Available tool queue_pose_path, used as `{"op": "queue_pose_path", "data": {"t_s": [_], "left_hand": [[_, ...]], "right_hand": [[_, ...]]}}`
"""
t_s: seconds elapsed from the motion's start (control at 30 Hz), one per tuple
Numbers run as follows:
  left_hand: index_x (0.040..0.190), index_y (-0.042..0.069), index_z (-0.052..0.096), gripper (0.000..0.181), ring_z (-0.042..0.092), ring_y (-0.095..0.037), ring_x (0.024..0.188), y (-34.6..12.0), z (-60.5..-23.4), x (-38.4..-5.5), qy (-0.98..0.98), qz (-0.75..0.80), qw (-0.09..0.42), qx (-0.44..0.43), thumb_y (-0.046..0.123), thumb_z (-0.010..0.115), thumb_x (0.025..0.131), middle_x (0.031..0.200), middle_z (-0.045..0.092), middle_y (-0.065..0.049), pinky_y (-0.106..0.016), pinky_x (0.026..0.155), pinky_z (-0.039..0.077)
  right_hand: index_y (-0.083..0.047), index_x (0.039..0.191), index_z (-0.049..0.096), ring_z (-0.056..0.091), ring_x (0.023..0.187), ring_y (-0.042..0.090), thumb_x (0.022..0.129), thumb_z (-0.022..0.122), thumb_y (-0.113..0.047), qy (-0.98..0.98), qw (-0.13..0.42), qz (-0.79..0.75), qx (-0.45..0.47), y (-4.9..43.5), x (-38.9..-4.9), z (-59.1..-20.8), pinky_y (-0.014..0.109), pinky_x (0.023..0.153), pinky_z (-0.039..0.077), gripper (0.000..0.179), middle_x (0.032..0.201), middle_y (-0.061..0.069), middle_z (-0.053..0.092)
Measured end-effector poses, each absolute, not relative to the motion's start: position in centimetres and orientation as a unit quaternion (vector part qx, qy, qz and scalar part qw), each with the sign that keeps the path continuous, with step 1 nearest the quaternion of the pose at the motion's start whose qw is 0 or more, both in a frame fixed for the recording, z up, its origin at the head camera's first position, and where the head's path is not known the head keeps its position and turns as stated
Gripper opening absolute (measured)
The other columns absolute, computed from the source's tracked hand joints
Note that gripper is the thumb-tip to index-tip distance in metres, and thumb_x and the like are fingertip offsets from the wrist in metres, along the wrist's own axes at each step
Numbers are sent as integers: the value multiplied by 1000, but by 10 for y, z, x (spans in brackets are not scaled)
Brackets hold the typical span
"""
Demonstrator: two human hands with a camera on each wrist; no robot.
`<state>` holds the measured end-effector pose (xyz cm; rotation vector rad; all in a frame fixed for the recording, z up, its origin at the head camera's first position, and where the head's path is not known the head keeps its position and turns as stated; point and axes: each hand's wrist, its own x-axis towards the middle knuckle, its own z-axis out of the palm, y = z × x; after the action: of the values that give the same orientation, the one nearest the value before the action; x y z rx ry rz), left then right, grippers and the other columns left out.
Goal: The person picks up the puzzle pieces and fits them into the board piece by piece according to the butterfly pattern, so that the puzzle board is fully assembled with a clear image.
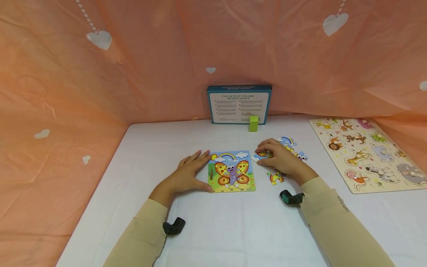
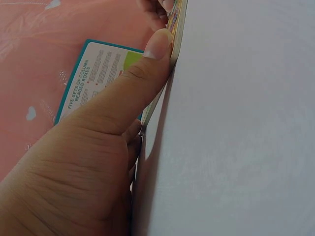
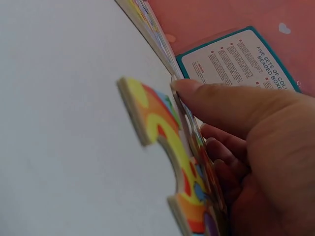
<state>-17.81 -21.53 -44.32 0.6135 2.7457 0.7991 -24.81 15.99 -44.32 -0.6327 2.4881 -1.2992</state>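
A square butterfly puzzle board (image 1: pixel 232 188) lies flat on the white table. Along its left edge rests my left hand (image 1: pixel 189 173), fingers stretched toward the upper corner and thumb at the lower one. To the right of the board, my right hand (image 1: pixel 280 158) pinches a puzzle piece (image 1: pixel 257 157) between thumb and fingers, low over the table by the board's edge. Part of that piece is hidden by the fingers. Below this hand lies a loose yellow-orange puzzle piece (image 1: pixel 275 179), large in the right wrist view. More puzzle pieces (image 1: pixel 287 141) lie behind the hand, partly covered.
A blue-edged box (image 1: pixel 239 105) stands upright at the back against the orange curtain (image 1: pixel 160 66). A green block (image 1: pixel 253 124) stands before it. At the right lies a wooden animal puzzle board (image 1: pixel 340 163).
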Motion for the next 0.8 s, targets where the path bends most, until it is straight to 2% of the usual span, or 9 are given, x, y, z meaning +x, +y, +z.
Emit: {"op": "queue_pose_path", "data": {"t_s": [0.1,0.3,0.5,0.63,0.8], "left_hand": [[173,22,34,123,1,-23,166,-215,-443,-179,935,269,115,202,65,94,75,179,20,7,-56,130,1],[173,22,34,123,1,-23,166,-215,-442,-179,933,272,113,208,64,94,75,179,20,7,-56,130,2],[173,19,35,123,3,-26,166,-216,-442,-179,934,264,106,215,63,95,75,180,21,3,-57,130,4],[173,18,36,123,4,-27,166,-215,-443,-179,935,263,105,215,62,95,75,179,22,3,-57,130,4],[173,19,36,123,3,-27,166,-215,-443,-178,934,269,107,208,62,96,74,180,22,4,-59,129,3]], "right_hand": [[-3,128,75,39,147,40,100,82,-16,858,137,-449,-208,159,-248,-442,62,125,27,32,150,14,51],[0,134,71,40,147,39,99,85,-20,862,141,-450,-185,158,-248,-439,60,125,27,42,153,15,47],[-4,126,72,41,142,38,99,84,-17,861,144,-455,-178,157,-247,-437,58,123,29,33,149,14,49],[-8,130,65,46,129,35,101,81,-14,859,149,-466,-154,156,-245,-436,55,116,36,33,142,15,56],[-11,138,65,51,117,34,107,72,-14,865,122,-467,-140,155,-243,-434,49,100,43,32,135,14,62]]}}
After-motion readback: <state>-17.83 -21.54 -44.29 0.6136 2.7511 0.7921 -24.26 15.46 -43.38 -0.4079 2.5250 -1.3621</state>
